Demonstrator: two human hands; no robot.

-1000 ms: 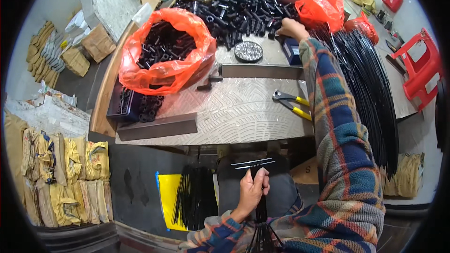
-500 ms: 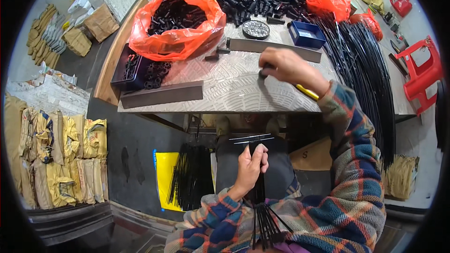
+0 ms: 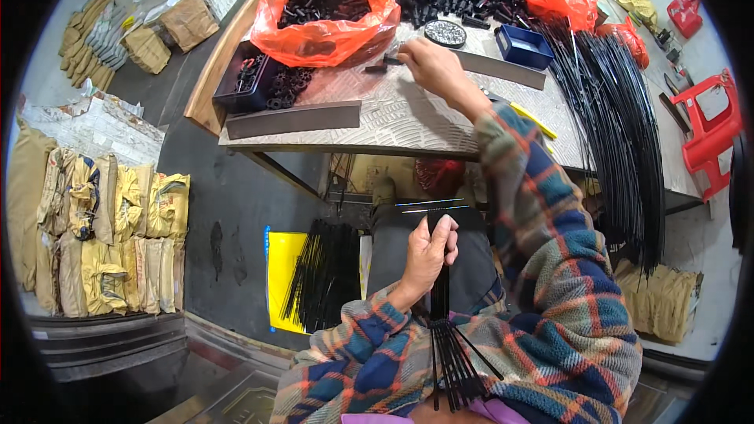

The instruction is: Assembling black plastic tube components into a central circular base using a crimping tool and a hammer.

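left hand closed round a bundle of black rods, right hand over the surface
the bundle spans lower centre to mid-frame, thin pale rods across its top; upper centre, the right hand's fingers curl near black tubular pieces, whether gripping one i cannot tell; an orange plastic bag sits upper left.

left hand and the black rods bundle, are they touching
Touching. The head view shows the left hand closed around the bundle of black rods, which sticks out above and below the grip.
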